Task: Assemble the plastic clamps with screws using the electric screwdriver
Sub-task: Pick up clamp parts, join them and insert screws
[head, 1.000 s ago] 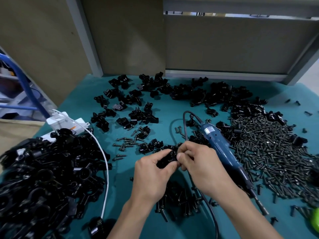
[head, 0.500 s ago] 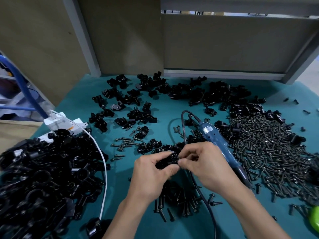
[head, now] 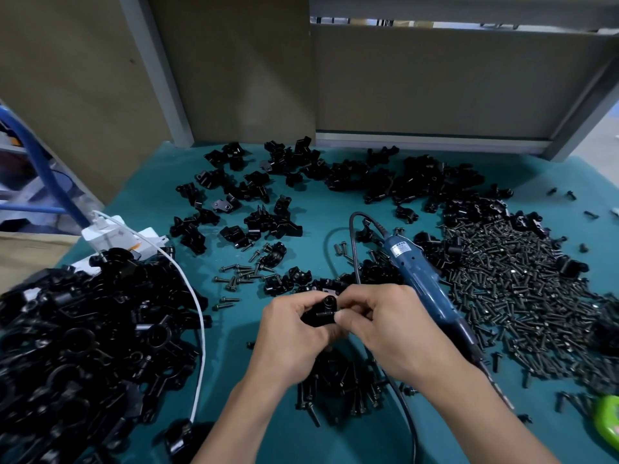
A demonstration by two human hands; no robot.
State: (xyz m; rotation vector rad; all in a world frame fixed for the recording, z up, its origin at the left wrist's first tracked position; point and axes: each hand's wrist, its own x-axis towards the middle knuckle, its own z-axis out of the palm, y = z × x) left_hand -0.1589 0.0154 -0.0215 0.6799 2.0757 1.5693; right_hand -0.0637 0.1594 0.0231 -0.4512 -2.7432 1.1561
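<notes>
Against a second ago: barely any change. Both grips still meet on the same clamp (head: 321,313), at the same spot mid-counter toward the near edge. The right fingers have drawn in slightly over the part. The electric screwdriver (head: 422,283) has not shifted.

Left grip (head: 291,336): reaches in from the near edge, back of hand up. Fingers are curled under the clamp, thumb on top of its left side, so it is holding the clamp.

Right grip (head: 395,329): back of hand up. Thumb and forefinger pinch the clamp's right end, and the other fingers are curled in. Cannot tell whether a screw sits between those fingertips.

Clamp: held just above the counter (head: 231,343), its round end facing up between the two thumbs.

Electric screwdriver: blue body slants along the outer side of the right grip and wrist, bit toward the near right corner. A black cord (head: 351,236) loops off its far end. Cannot tell whether the right grip bears on it.

Surroundings:
- A screw heap (head: 522,296) spreads toward the right edge.
- A small scatter of screws (head: 338,393) lies under the wrists.
- A clamp heap (head: 83,346) fills the near left corner.
- Loose clamp parts (head: 335,172) are strung along the far edge.
</notes>
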